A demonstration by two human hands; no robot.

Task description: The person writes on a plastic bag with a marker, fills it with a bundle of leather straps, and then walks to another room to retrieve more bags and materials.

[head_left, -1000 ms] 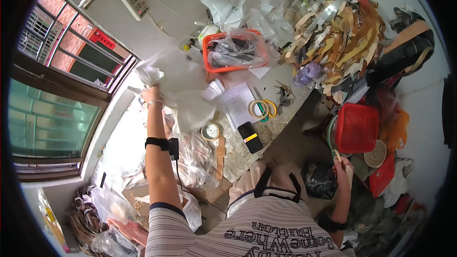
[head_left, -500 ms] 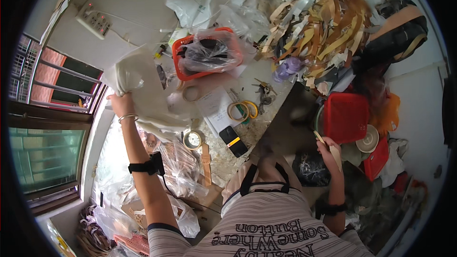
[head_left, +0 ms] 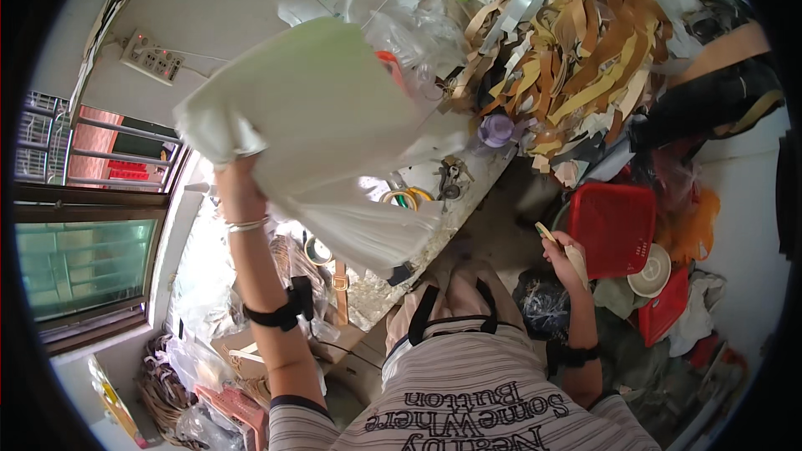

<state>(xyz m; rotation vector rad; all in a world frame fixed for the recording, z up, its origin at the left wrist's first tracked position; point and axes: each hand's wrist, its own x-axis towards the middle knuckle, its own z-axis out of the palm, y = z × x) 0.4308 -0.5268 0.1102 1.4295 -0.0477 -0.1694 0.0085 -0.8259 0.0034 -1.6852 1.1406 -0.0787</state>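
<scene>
My left hand (head_left: 240,188) is closed on the gathered edge of a white translucent plastic bag (head_left: 309,100). The bag hangs spread out over the table and hides much of its top. Low on the right, away from the table, my right hand (head_left: 566,260) grips a pale beige strip (head_left: 546,232) that sticks out past the fingertips. Beneath the bag's edge peek rolls of tape (head_left: 399,199), part of a black phone (head_left: 401,274) and another tape roll (head_left: 317,250). A tan buckled strap (head_left: 340,284) lies near the table's front edge.
A large heap of brown and tan strips (head_left: 576,58) fills the far right. Keys (head_left: 452,179) lie on the table (head_left: 468,192). A red basket (head_left: 611,230) stands beyond my right hand. At the left are a barred window (head_left: 125,150) and a power strip (head_left: 153,58).
My left hand has moved right and slightly down, and the plastic bag has swung out across the table, covering the red basket there and the paper. My right hand still holds the strip.
</scene>
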